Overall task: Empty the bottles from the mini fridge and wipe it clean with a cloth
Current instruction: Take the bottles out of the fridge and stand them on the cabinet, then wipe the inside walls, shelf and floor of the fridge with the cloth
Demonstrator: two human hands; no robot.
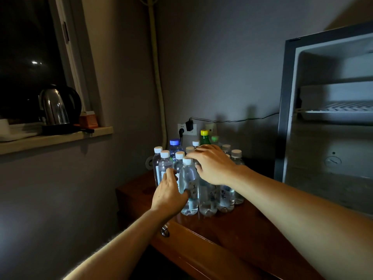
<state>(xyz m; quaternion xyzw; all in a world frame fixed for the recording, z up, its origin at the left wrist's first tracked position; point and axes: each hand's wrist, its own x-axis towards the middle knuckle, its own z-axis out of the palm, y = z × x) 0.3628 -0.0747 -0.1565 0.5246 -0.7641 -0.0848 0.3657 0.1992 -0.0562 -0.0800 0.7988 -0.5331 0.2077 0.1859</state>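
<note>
Dim corner desk [222,235]: bottles [207,190] get bunched at 12 o'clock, fridge [323,110] at 3 looks emptied. Left hand [169,194] wrapped round the front bottle [188,178], right hand [212,164] loosely spread over caps, probably tidying.

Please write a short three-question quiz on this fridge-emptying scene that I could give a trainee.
1. True or false: the mini fridge stands with its door shut.
2. Which cap colour appears on only one bottle in the cluster on the wooden cabinet? A) white B) yellow C) red
3. Which hand wraps the front bottle low on its body?

Key
1. False: the fridge is open, its wire shelf bare.
2. B: the green bottle at the back has a yellow cap.
3. The left hand; the right hand reaches over the caps.
</note>
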